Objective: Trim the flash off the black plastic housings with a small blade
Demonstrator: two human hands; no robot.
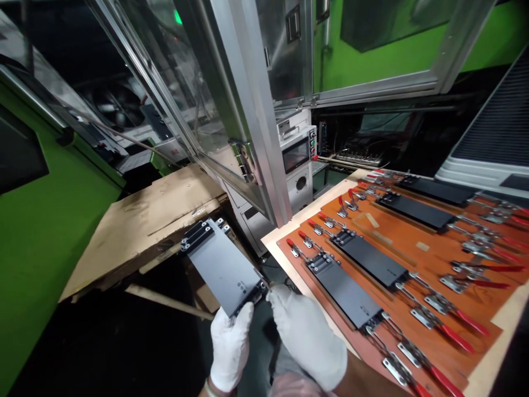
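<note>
My left hand (230, 342), in a white glove, grips the near end of a flat grey rectangular panel (225, 264), thumb on top. The panel is held tilted in the air and has black bracket-like ends with small metal fittings and a few dark round marks near its close edge. My right hand (303, 328), also gloved in white, is closed in a pinch beside the panel's near right corner. What sits between those fingers is too small and blurred to name. Right of my hands, similar dark panels (345, 289) lie on an orange board (397, 237).
Toggle clamps with red handles (454, 331) stand at both ends of the panels on the board. A metal-framed clear door (264, 138) rises ahead. Cardboard covers a table (136, 215) at left. Green machines (25, 264) and a white control box (300, 154) stand around.
</note>
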